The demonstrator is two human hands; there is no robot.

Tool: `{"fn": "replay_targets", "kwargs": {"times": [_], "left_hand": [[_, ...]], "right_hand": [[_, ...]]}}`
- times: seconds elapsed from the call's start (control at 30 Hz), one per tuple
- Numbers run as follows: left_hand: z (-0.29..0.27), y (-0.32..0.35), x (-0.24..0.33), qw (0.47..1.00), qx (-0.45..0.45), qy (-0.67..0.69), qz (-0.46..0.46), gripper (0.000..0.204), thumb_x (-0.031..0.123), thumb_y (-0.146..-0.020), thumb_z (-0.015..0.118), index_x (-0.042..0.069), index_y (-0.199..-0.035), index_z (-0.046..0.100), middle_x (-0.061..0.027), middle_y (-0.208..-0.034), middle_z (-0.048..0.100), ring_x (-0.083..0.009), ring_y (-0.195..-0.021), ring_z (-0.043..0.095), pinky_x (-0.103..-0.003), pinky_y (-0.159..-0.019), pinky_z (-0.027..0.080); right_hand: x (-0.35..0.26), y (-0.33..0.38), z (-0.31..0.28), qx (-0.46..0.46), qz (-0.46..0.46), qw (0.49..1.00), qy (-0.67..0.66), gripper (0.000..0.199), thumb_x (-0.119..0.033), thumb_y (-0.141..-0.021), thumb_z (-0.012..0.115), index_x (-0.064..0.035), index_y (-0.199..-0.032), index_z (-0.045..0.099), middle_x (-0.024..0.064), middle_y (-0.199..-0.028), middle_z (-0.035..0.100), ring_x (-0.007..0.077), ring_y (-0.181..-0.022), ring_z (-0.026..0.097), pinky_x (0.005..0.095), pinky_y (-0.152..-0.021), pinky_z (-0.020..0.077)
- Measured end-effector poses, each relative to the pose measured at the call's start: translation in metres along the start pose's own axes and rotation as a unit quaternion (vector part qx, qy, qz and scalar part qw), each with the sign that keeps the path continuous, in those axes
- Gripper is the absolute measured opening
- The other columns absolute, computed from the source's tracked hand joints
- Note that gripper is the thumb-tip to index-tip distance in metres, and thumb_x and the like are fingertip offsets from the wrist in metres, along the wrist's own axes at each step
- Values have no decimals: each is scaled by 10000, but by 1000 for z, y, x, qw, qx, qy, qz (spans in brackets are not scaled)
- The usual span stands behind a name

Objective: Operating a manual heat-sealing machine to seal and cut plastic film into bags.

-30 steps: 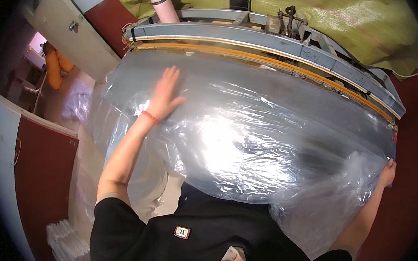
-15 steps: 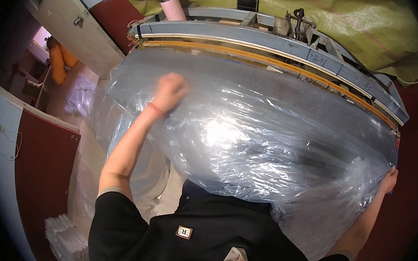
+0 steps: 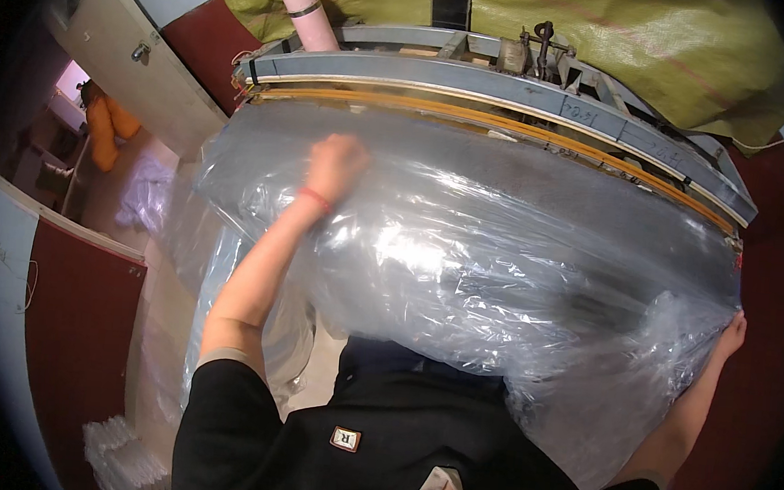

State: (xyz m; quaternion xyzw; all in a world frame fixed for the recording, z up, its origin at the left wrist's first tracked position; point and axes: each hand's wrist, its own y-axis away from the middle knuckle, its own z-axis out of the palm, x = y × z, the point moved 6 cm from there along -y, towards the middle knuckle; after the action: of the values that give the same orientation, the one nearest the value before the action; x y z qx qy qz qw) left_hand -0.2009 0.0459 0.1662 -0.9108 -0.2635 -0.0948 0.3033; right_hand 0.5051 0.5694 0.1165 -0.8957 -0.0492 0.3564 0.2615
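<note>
A wide sheet of clear plastic film (image 3: pixel 463 278) lies wrinkled over the dark grey worktop and hangs down its near side against my body. My left hand (image 3: pixel 335 169), with a red band at the wrist, is over the left part of the film. Motion blurs its fingers, so their pose is unclear. At the far right corner of the worktop, my right hand (image 3: pixel 731 336) grips the gathered edge of the film. Most of its fingertips are hidden behind the bunched plastic.
A grey metal frame (image 3: pixel 378 69) with orange strips (image 3: pixel 475 123) runs along the back. A pink bottle (image 3: pixel 310 19) leans there, and a metal clamp (image 3: pixel 543 50) stands farther right. Yellow-green woven sheeting (image 3: pixel 629 43) hangs behind. Stacked clear plastic (image 3: pixel 122 459) lies at lower left, beside a dark red panel (image 3: pixel 81 331).
My left hand has moved a little to the right over the film. The right hand keeps its hold at the corner. The whole view has shifted slightly.
</note>
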Motion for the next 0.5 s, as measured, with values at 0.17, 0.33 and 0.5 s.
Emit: {"fn": "replay_targets", "kwargs": {"times": [0.17,0.33,0.5], "left_hand": [[-3,3,7,996,38,41,-65,135,142,-645,671,50,-680,578,-59,-693,558,-224,-641,501,-313,-616,409],[4,3,9,1000,-8,-14,1,152,146,-669,649,49,-757,572,-64,-711,553,-218,-726,513,-307,-676,412],[-5,-10,-27,965,94,169,-178,116,132,-768,508,30,-806,547,-115,-702,538,-239,-735,524,-332,-681,414]], "right_hand": [[22,7,-26,-37,184,928,-323,322,-309,-819,535,-22,-962,568,19,-921,565,124,-817,505,241,-717,391],[6,3,-35,-59,174,906,-382,330,-312,-817,536,-23,-975,568,2,-842,561,108,-750,501,245,-658,402],[-17,-25,3,-42,250,910,-328,244,-216,-794,502,-41,-914,622,23,-825,578,126,-715,519,255,-666,414]]}}
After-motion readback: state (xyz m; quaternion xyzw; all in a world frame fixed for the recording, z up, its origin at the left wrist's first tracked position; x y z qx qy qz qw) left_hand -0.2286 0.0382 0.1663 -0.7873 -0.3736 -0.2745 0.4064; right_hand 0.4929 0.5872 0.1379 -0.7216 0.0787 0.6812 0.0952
